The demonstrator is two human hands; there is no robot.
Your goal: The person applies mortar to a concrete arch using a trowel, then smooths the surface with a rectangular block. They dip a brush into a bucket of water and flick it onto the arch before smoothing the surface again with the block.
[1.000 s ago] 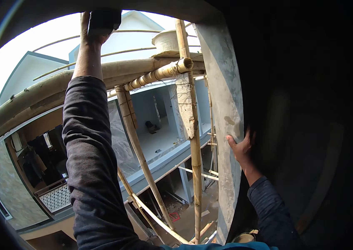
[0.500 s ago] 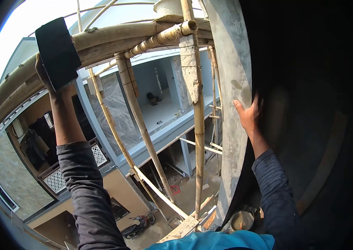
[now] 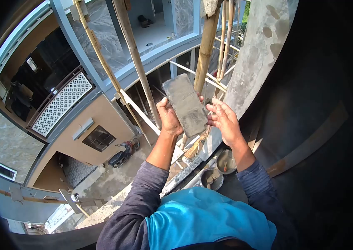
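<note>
A flat rectangular block [image 3: 185,105], its grey face smeared with cement, is held in front of my chest. My left hand [image 3: 170,118] grips it from the left, with the thumb along its edge and the other fingers mostly hidden behind it. On the opposite side, my right hand [image 3: 225,124] has its fingers apart, the fingertips right at the block's lower right edge. Beyond my right hand, the grey plastered column [image 3: 255,62] carries several darker damp patches.
Below my right arm stand two round pans, one with mortar [image 3: 211,179] and another with a tool in it [image 3: 226,161]. Bamboo scaffold poles [image 3: 134,54] rise ahead. Far below, a motorbike [image 3: 122,154] stands beside a beige house wall [image 3: 84,146].
My left hand has brought the block down from the upper left to before my chest, its grey face now showing. My right hand has left the column and come to the block. The view tilts lower.
</note>
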